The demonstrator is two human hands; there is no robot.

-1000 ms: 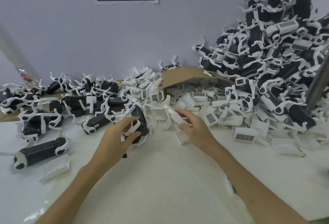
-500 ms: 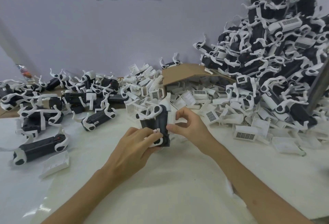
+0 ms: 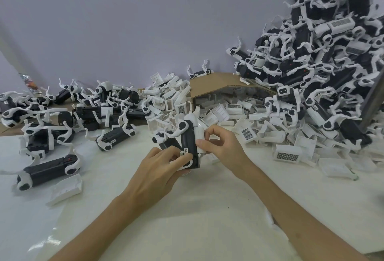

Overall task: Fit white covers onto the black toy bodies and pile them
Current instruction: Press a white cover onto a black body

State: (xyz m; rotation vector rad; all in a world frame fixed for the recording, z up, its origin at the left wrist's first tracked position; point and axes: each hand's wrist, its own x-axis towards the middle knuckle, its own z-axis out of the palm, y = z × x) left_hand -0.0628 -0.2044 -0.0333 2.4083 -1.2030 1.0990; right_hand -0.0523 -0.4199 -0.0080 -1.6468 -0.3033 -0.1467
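Open tabletop [image 3: 197, 219] up front; toy heap [image 3: 311, 69] blocks R, loose covers [image 3: 234, 107] ctr, black bodies [image 3: 112, 138] L.

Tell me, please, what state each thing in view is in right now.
Black plastic toy body: held upright, white legs attached.
White plastic cover: against the body's right side; seating unclear.
Left hand: grips the body's lower end.
Right hand: pinches the cover.
Brown cardboard box: tipped on its side, open, white covers spilling out.

black toy body [image 3: 188, 142], white cover [image 3: 201, 134], brown cardboard [image 3: 216, 83].
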